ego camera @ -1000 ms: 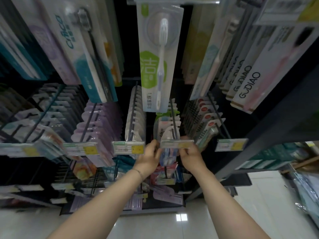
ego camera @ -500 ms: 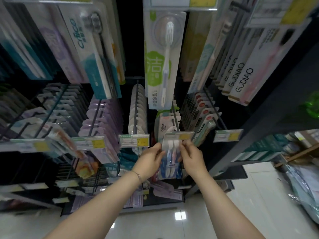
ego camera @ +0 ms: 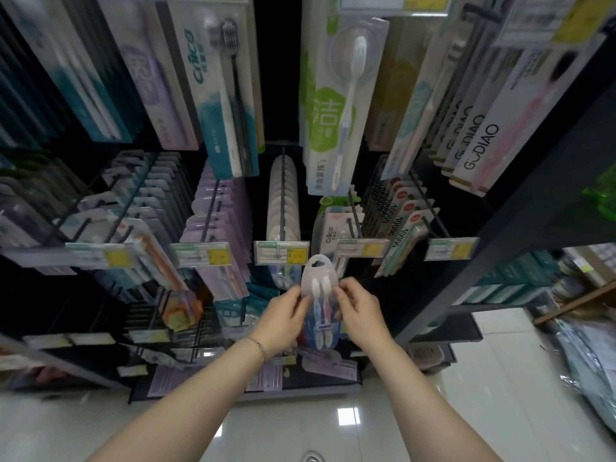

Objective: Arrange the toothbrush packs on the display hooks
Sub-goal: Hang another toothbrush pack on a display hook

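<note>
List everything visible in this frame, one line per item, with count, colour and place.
held toothbrush pack: one, clear with a blue and a pink brush, just below the middle price tags
green-and-white pack: one in front, top centre
teal-and-white pack: one in front, upper left of centre
GODIAO packs: several, white, upper right
lilac packs: many, hook left of centre
price tags: five, white and yellow, middle row
floor: white glossy tiles, bottom
left hand: one, pinches the held pack's left edge
right hand: one, pinches its right edge
</note>
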